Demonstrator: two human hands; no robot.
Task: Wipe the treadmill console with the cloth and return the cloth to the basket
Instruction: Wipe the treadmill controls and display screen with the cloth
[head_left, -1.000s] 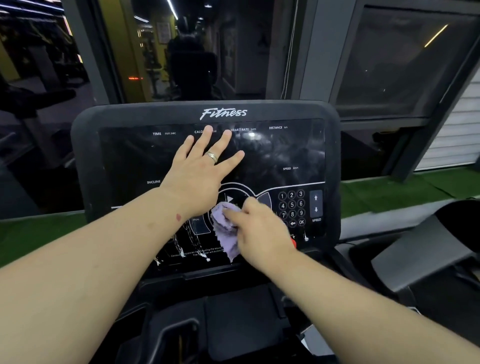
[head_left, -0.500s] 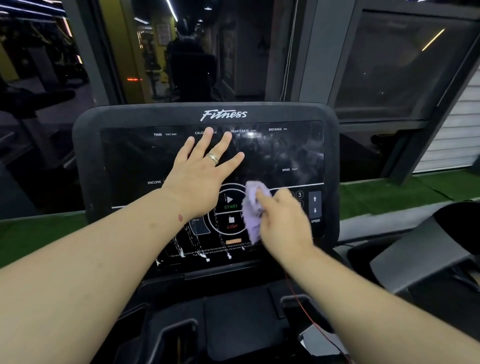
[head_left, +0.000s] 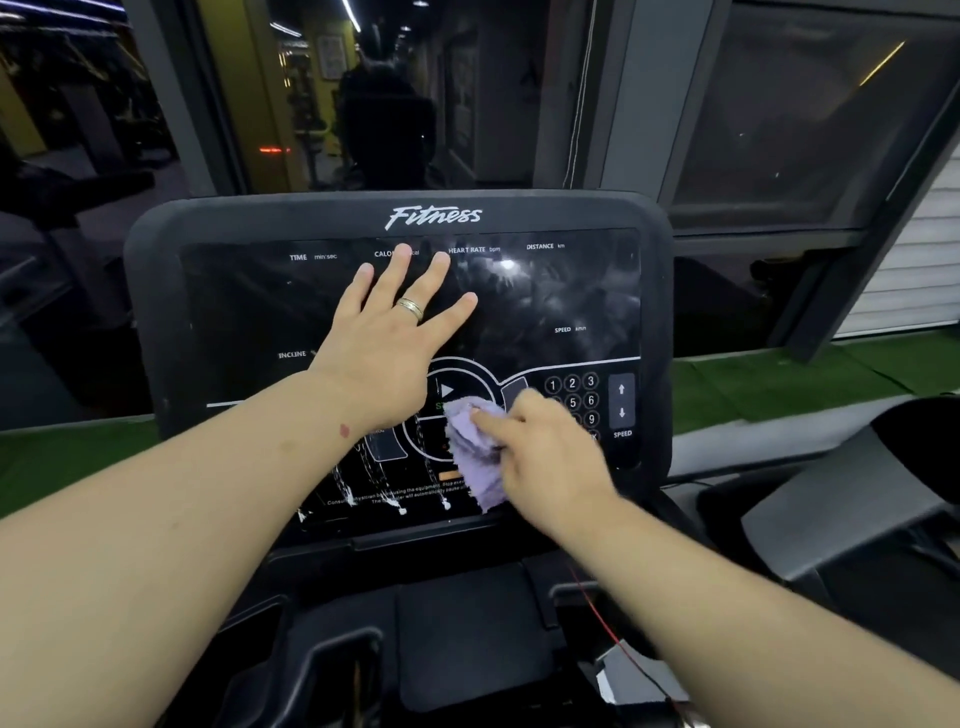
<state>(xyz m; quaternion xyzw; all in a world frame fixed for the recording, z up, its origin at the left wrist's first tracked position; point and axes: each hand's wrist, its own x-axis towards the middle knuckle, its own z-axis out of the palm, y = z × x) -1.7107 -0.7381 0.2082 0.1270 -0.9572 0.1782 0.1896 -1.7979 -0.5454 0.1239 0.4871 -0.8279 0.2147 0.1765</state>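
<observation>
The black treadmill console (head_left: 571, 291), marked "Fitness", fills the middle of the view. My left hand (head_left: 387, 338) lies flat on its dark screen, fingers spread, a ring on one finger. My right hand (head_left: 540, 452) grips a crumpled lilac cloth (head_left: 475, 457) and presses it against the lower control panel, over the round start/stop buttons and just left of the number keypad. White streaks of liquid run down the panel's lower left. No basket is in view.
Below the console sits a black tray with cup holders (head_left: 332, 665) and a red safety cord (head_left: 602, 618). A second machine's grey handrail (head_left: 831, 514) stands at the right. Green turf (head_left: 779, 384) and dark windows lie behind.
My right hand has swept the cloth to the right and then back to the left and down over the start/stop buttons. My left hand has stayed flat on the screen.
</observation>
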